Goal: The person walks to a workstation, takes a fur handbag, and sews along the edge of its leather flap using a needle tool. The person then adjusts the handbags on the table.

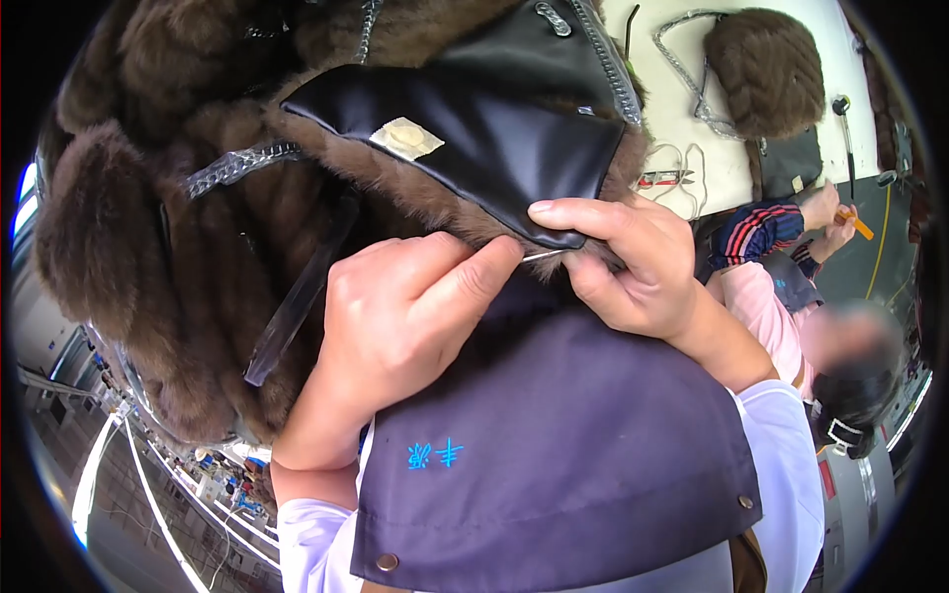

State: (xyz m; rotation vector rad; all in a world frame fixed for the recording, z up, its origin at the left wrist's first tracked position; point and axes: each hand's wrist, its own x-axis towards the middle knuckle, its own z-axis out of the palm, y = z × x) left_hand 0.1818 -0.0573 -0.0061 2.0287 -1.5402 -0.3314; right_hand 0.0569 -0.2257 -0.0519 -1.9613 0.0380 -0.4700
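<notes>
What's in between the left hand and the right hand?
Between the left hand and the right hand is a thin, shiny metal thing, with brown fur by it. The head view shows that.

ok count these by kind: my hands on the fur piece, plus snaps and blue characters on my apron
Hands on fur piece: 2 (left hand, right hand)
Apron snaps: 2
Blue characters: 2
Total: 6
</notes>
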